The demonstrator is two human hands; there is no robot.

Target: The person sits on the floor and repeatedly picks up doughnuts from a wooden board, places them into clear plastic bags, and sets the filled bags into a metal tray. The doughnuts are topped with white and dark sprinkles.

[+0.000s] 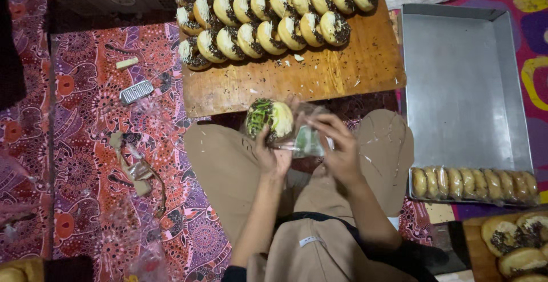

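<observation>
My left hand (273, 155) holds a round topped doughnut (269, 117), cream-coloured with dark sprinkles, above my lap. My right hand (341, 150) grips a clear plastic bag (306, 135) right beside the doughnut, its mouth toward the pastry. The doughnut sits at the bag's edge; whether it is partly inside I cannot tell. Both hands hover just in front of a wooden board (319, 76) that carries several rows of similar topped doughnuts (268, 13) standing on edge.
A metal tray (462, 88) on the right holds a row of bagged doughnuts (474, 184) along its near edge. More doughnuts (516, 239) lie on a board at lower right. A patterned cloth (97, 145) on the left bears plastic scraps and a small grater-like object (136, 92).
</observation>
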